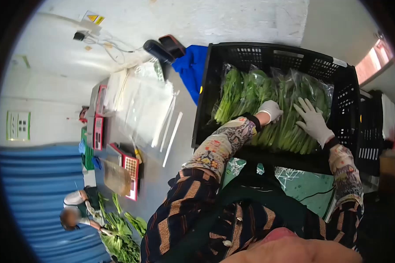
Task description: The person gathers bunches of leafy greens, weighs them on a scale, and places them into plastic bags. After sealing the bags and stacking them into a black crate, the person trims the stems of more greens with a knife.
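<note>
Clear plastic bags of leafy greens (286,134) lie side by side in a black plastic crate (353,79), stems toward me. My left hand (271,111), in a white glove, is closed with its fingers curled down onto a bag near the middle of the row; the fingertips are hidden. Fingers spread, my white-gloved right hand (314,122) rests flat on top of the bags at the right.
Left of the crate, a grey table (180,83) carries a stack of clear bags (149,101), a blue cloth (193,70) and red scales (131,171). At lower left a co-worker (81,206) handles loose greens (120,232). Another black crate (371,131) stands at right.
</note>
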`<state>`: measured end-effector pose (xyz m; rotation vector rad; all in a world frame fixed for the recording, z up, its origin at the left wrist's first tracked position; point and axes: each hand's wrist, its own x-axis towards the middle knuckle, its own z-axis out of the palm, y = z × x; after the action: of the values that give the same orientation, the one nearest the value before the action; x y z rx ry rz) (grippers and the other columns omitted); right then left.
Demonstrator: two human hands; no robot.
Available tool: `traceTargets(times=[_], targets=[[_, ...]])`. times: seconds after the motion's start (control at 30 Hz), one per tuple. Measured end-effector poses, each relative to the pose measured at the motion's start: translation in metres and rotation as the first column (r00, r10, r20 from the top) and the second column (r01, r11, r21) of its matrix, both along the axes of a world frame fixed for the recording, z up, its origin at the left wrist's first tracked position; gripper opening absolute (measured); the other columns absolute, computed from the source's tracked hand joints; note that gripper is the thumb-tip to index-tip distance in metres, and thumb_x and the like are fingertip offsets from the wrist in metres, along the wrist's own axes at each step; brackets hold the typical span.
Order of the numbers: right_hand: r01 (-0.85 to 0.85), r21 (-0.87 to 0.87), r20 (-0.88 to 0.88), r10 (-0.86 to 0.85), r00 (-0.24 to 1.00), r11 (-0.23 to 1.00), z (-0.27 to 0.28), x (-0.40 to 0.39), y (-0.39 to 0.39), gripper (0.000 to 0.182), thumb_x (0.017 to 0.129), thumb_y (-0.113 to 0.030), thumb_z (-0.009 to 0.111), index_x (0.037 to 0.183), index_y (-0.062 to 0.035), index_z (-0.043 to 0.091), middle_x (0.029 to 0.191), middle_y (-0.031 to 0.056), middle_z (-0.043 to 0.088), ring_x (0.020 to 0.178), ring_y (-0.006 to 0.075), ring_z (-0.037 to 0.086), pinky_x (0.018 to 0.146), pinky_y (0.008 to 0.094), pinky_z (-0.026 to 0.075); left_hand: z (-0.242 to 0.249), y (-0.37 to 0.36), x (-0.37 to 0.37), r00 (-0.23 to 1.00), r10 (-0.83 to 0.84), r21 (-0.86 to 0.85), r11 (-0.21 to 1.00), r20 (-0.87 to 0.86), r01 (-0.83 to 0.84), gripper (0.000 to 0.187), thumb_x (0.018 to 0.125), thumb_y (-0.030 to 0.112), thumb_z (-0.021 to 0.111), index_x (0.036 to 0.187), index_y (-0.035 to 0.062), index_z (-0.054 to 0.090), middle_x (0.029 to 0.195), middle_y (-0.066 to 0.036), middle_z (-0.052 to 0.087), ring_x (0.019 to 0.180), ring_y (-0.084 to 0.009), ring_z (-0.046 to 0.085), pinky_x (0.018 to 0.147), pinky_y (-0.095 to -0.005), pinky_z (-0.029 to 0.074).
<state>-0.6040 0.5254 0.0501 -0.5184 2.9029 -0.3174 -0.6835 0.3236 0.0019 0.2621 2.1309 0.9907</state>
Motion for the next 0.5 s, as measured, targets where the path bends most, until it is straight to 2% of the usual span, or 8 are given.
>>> traceTargets(times=[0.03,0.1,0.17,0.2,0.3,0.4,0.47,0.5], targets=[[0.006,0.107,0.101,-0.017,0.995,0.994,-0.018,-0.001,0.013,0.062,0.078,-0.027,0.062,0.133,-0.0099,0.038,0.143,0.0112,0.03,0.132,0.0299,0.027,0.097,0.0498,0.036,-0.033,-0.001,0.001,0.992,0.118,0.185,0.975,0.035,-0.123,0.023,0.082,0.019,0.054,0.075,0.0018,0.066,0.06,-0.008,0.064,0.049,-0.0196,0.062,0.054,-0.0318,0.05],[0.18,0.261,0.264,-0.249,0.932,0.948,-0.032,-0.014,0.039,0.061,0.077,-0.03,0.063,0.13,-0.01,0.041,0.142,0.0099,0.031,0.13,0.0284,0.03,0.093,0.0507,0.038,0.024,-0.009,0.018,0.96,0.255,0.181,0.956,-0.115,-0.233,0.02,0.084,0.019,0.055,0.084,0.0001,0.063,0.07,-0.009,0.066,0.058,-0.0191,0.064,0.056,-0.0298,0.05],[0.162,0.371,0.101,-0.214,0.972,0.914,-0.047,-0.02,0.061,0.056,0.078,-0.03,0.061,0.127,-0.0081,0.043,0.138,0.01,0.037,0.125,0.0282,0.037,0.091,0.0494,0.04,0.053,-0.031,0.036,0.844,0.199,0.197,0.974,-0.498,-0.114,0.017,0.086,0.016,0.053,0.089,0.0012,0.063,0.071,-0.008,0.066,0.063,-0.0177,0.064,0.06,-0.0292,0.051],[0.131,0.472,0.0,-0.148,0.989,0.872,-0.058,-0.025,0.054,0.051,0.079,-0.027,0.06,0.122,-0.0051,0.046,0.131,0.0115,0.044,0.118,0.029,0.042,0.091,0.0467,0.039,0.061,-0.048,0.05,0.842,0.309,0.331,0.929,-0.443,-0.167,0.016,0.086,0.014,0.054,0.09,0.0013,0.063,0.071,-0.008,0.065,0.064,-0.0165,0.063,0.061,-0.0289,0.051],[-0.173,0.041,-0.274,0.178,0.945,0.984,-0.035,-0.026,-0.015,0.044,0.089,-0.014,0.049,0.13,-0.0023,0.04,0.137,0.0162,0.038,0.128,0.03,0.034,0.099,0.0414,0.033,0.103,-0.096,0.109,0.752,0.604,0.542,0.738,-0.265,-0.402,0.013,0.086,0.011,0.055,0.091,0.0023,0.063,0.072,-0.008,0.065,0.063,-0.0146,0.062,0.063,-0.0282,0.05],[-0.703,-0.003,-0.338,0.661,0.67,0.711,-0.007,-0.004,-0.114,0.05,0.082,-0.006,0.053,0.13,-0.005,0.042,0.136,0.0145,0.04,0.129,0.0298,0.034,0.105,0.0451,0.026,0.103,-0.155,0.175,0.571,0.741,0.469,0.668,-0.352,-0.578,0.015,0.087,0.014,0.054,0.088,0.0019,0.063,0.07,-0.008,0.065,0.062,-0.0148,0.062,0.063,-0.0288,0.05],[-0.823,0.096,-0.032,0.828,0.56,0.561,-0.111,-0.072,-0.1,0.046,0.08,-0.001,0.051,0.126,-0.0049,0.048,0.134,0.0147,0.042,0.128,0.0274,0.036,0.105,0.0477,0.024,0.071,-0.184,0.181,0.372,0.855,0.429,0.507,-0.363,-0.748,0.019,0.087,0.019,0.055,0.089,0.0021,0.063,0.069,-0.008,0.065,0.064,-0.0151,0.063,0.065,-0.0291,0.05],[-0.709,0.026,0.129,0.701,0.702,0.705,-0.089,-0.059,-0.112,0.039,0.078,-0.001,0.048,0.116,-0.0032,0.055,0.124,0.0146,0.052,0.121,0.0285,0.044,0.104,0.0437,0.03,0.064,-0.206,0.222,0.254,0.879,0.411,0.423,-0.404,-0.807,0.02,0.087,0.02,0.056,0.09,0.0022,0.063,0.071,-0.008,0.065,0.065,-0.0154,0.063,0.065,-0.0294,0.05]])
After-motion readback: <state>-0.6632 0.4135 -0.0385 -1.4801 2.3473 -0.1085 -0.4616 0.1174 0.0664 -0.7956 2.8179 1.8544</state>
